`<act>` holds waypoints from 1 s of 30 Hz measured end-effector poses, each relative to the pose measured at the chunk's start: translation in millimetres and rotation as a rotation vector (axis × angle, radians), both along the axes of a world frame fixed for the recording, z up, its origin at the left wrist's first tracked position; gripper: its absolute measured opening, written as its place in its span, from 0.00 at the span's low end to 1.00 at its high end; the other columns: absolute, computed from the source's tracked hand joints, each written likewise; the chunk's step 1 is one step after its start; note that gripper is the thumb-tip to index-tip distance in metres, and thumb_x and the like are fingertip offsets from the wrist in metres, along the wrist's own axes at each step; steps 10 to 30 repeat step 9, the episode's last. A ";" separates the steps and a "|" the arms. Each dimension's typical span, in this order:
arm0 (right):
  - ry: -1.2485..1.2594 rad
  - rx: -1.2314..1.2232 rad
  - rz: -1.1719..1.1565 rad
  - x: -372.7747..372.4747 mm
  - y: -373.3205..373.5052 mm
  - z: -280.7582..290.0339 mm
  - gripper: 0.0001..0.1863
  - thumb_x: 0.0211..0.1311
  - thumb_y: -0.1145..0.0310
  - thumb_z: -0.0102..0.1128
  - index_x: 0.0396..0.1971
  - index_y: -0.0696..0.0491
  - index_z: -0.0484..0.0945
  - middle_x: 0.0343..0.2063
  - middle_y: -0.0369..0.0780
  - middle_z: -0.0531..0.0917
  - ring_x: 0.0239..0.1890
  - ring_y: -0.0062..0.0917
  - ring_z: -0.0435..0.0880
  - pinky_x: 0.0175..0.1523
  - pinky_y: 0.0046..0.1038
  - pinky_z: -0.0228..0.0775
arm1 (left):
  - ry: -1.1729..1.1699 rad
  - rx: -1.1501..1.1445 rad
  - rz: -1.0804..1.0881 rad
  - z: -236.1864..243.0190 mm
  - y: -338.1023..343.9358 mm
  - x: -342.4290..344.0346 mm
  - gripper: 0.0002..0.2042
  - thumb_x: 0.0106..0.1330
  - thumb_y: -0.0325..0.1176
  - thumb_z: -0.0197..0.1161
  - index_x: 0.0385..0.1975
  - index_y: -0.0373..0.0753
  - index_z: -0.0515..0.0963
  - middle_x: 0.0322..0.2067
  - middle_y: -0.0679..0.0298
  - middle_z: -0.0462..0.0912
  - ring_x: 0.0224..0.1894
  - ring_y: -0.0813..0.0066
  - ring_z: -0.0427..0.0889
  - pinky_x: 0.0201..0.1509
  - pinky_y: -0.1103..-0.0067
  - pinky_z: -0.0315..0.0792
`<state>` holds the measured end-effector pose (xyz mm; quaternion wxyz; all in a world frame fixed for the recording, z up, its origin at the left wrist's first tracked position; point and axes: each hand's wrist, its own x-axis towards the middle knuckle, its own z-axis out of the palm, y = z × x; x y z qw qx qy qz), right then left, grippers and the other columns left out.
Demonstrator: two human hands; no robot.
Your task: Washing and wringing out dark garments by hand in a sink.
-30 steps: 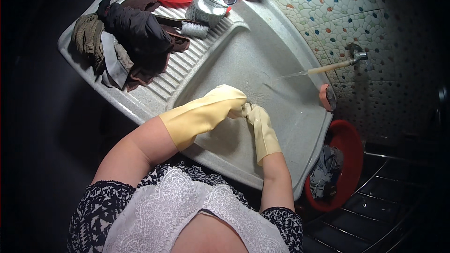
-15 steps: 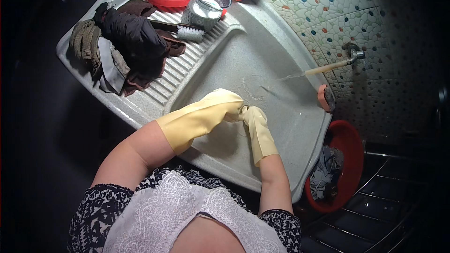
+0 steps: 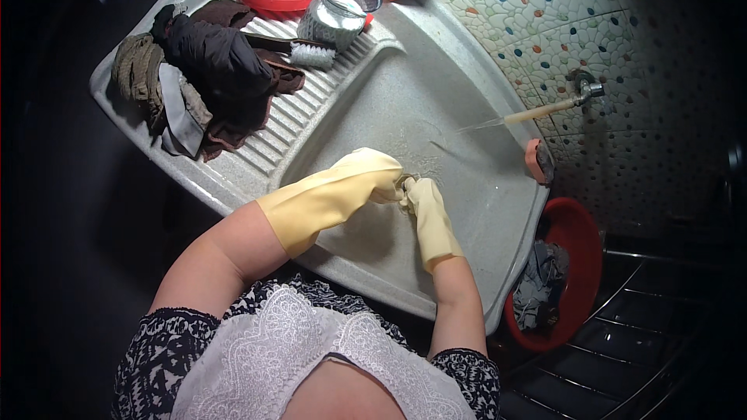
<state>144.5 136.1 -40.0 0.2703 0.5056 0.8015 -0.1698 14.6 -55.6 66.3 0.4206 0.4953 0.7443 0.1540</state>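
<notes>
Meeting mid-basin, gloved hands (image 3: 405,190) leave sink (image 3: 467,280) edges well apart.

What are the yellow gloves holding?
The left hand and right hand meet over the sink, pinching something tiny between them; what it is cannot be told.

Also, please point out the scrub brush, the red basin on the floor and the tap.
scrub brush (image 3: 313,54), head view, white bristles.
red basin (image 3: 580,241), head view, bare inner wall.
tap (image 3: 589,91), head view, metal body.
</notes>
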 end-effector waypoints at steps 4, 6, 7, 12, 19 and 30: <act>0.382 -0.338 -0.503 16.2 20.2 -28.5 0.15 0.72 0.62 0.57 0.32 0.59 0.83 0.22 0.42 0.85 0.17 0.25 0.80 0.22 0.34 0.76 | 0.041 -0.010 0.019 6.8 1.6 3.7 0.23 0.64 0.53 0.61 0.35 0.33 0.80 0.33 0.49 0.83 0.36 0.48 0.84 0.40 0.63 0.79; 0.429 -0.411 -0.615 19.6 29.3 -43.5 0.14 0.72 0.62 0.57 0.33 0.58 0.82 0.22 0.42 0.85 0.16 0.24 0.79 0.18 0.33 0.73 | 0.018 -0.004 0.085 3.2 -0.8 1.6 0.16 0.59 0.45 0.64 0.27 0.35 0.82 0.23 0.50 0.78 0.26 0.52 0.79 0.34 0.66 0.75; 0.467 -0.506 -0.663 27.2 40.7 -52.5 0.14 0.72 0.61 0.57 0.37 0.59 0.80 0.23 0.42 0.85 0.16 0.24 0.79 0.18 0.34 0.74 | 0.017 0.000 0.081 11.0 -1.2 1.4 0.16 0.59 0.45 0.64 0.27 0.35 0.82 0.23 0.50 0.78 0.26 0.52 0.79 0.34 0.66 0.75; 0.550 -0.772 -0.735 50.6 73.6 -70.7 0.16 0.73 0.61 0.57 0.44 0.60 0.79 0.27 0.43 0.86 0.16 0.25 0.80 0.17 0.37 0.75 | 0.023 -0.027 0.005 35.7 -1.4 0.1 0.25 0.64 0.55 0.61 0.36 0.34 0.82 0.36 0.47 0.83 0.39 0.49 0.85 0.41 0.63 0.79; 0.550 -0.772 -0.735 50.6 73.6 -70.7 0.16 0.73 0.61 0.57 0.44 0.60 0.79 0.27 0.43 0.86 0.16 0.25 0.80 0.17 0.37 0.75 | 0.023 -0.027 0.005 35.7 -1.4 0.1 0.25 0.64 0.55 0.61 0.36 0.34 0.82 0.36 0.47 0.83 0.39 0.49 0.85 0.41 0.63 0.79; 0.550 -0.772 -0.735 50.6 73.6 -70.7 0.16 0.73 0.61 0.57 0.44 0.60 0.79 0.27 0.43 0.86 0.16 0.25 0.80 0.17 0.37 0.75 | 0.023 -0.027 0.005 35.7 -1.4 0.1 0.25 0.64 0.55 0.61 0.36 0.34 0.82 0.36 0.47 0.83 0.39 0.49 0.85 0.41 0.63 0.79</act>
